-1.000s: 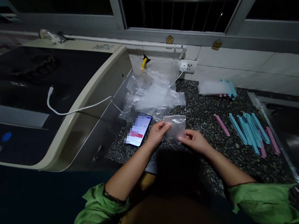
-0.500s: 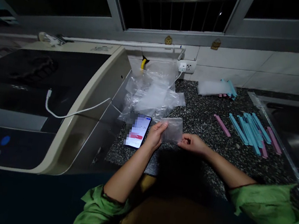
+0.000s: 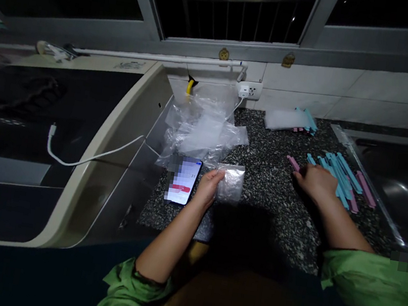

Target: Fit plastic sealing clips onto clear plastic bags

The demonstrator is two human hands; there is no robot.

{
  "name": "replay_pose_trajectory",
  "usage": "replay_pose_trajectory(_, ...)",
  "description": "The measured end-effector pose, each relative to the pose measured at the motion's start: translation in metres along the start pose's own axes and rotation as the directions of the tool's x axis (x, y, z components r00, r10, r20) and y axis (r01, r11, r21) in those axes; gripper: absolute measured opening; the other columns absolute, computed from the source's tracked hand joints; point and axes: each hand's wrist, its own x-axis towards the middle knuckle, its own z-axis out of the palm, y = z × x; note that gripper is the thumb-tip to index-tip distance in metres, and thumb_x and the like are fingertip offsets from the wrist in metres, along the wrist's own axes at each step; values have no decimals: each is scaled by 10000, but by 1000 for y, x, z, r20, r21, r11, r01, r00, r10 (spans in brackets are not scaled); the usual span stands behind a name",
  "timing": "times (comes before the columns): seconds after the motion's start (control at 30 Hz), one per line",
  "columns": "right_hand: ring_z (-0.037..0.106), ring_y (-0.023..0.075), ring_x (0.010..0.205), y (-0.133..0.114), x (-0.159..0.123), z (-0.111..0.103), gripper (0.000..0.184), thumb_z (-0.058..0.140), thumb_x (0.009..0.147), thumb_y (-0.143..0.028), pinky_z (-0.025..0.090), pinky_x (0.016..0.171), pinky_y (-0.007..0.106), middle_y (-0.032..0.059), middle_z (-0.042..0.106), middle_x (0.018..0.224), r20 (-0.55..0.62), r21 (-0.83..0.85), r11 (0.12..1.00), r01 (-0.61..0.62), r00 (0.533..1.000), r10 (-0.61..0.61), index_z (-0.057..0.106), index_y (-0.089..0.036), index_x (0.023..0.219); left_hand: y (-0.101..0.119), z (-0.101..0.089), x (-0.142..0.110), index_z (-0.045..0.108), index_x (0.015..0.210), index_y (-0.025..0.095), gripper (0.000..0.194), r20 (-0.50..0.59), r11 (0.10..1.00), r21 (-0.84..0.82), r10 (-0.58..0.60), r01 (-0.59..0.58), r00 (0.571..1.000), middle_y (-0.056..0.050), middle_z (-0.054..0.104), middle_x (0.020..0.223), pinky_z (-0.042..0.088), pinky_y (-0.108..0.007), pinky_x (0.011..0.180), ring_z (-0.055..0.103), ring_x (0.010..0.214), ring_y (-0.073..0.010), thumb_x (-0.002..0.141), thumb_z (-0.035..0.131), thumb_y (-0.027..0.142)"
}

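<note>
In my left hand (image 3: 207, 188), closed at the left edge, is a small clear plastic bag (image 3: 230, 182), held out flat above the counter. My right hand (image 3: 317, 181) is over the loose plastic strips on the right, which look like bag clips. Its thumb lies beside a pink strip (image 3: 293, 162). Blue strips (image 3: 344, 174) lie in a pile just past its knuckles. The back of the hand hides its fingertips, so whether it grips a strip does not show. A lit phone (image 3: 184, 183) lies left of my left hand.
A heap of clear bags (image 3: 207, 130) lies behind the phone. At the back, a packet of strips (image 3: 289, 120) rests near the wall. A washing machine (image 3: 103, 158) with a white cable (image 3: 83, 161) on it stands left, a metal sink (image 3: 401, 187) right.
My right hand has let go of the bag's right side and moved right to the strips. My left hand keeps the bag. The view has shifted slightly.
</note>
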Motion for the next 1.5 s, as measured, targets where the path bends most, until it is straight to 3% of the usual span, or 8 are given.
replay_pose_trajectory(0.23,609,359,951,0,5,0,461,463,823,-439,479,717,441,239,650,1005,143,-28,998,-59,988,62,650,-82,1047,3,1,-2,606,596,129,426,8,999,1,-42,42,999,25,592,512,336,-211,515,478,471,-84,368,809,425)
replay_pose_trajectory(0.4,615,357,917,-2,6,-1,456,427,842,-418,466,689,425,242,656,987,145,-22,996,-81,986,84,656,-77,1040,2,1,-1,596,598,127,359,17,998,32,-50,50,999,18,588,535,341,-216,523,477,485,-87,446,789,389)
replay_pose_trajectory(0.6,618,287,797,-8,0,4,372,467,820,-420,429,628,353,181,676,883,-43,49,999,16,999,-14,669,-126,927,-4,-3,3,570,586,132,339,47,994,107,-15,10,999,36,537,502,302,-205,508,434,473,-75,526,754,410)
replay_pose_trajectory(0.77,604,221,703,-22,-11,10,290,460,812,-376,378,554,293,108,677,806,-223,91,970,226,954,-202,659,-167,844,-4,-4,4,554,575,135,383,69,991,130,-15,6,998,45,524,497,292,-203,500,413,467,-67,480,767,439)
replay_pose_trajectory(1.1,592,186,723,-55,-45,0,301,428,847,-390,435,645,288,81,654,774,-373,383,744,548,828,-418,649,-187,869,-4,-1,3,518,568,148,415,92,989,149,-16,2,996,54,488,490,267,-206,500,388,471,-64,459,765,463)
replay_pose_trajectory(1.27,590,181,708,-67,-57,-2,258,467,836,-380,457,639,291,74,648,760,-416,504,593,628,778,-471,650,-200,853,-6,-2,3,535,594,146,378,116,985,175,-22,1,993,52,475,495,264,-215,506,387,477,-70,490,756,434)
replay_pose_trajectory(1.5,596,173,699,-79,-62,8,214,511,821,-356,472,642,289,73,650,748,-435,601,433,672,729,-528,650,-193,812,-7,-1,2,627,701,132,335,188,982,183,11,-46,982,30,586,611,344,-225,618,474,582,-94,487,768,348)
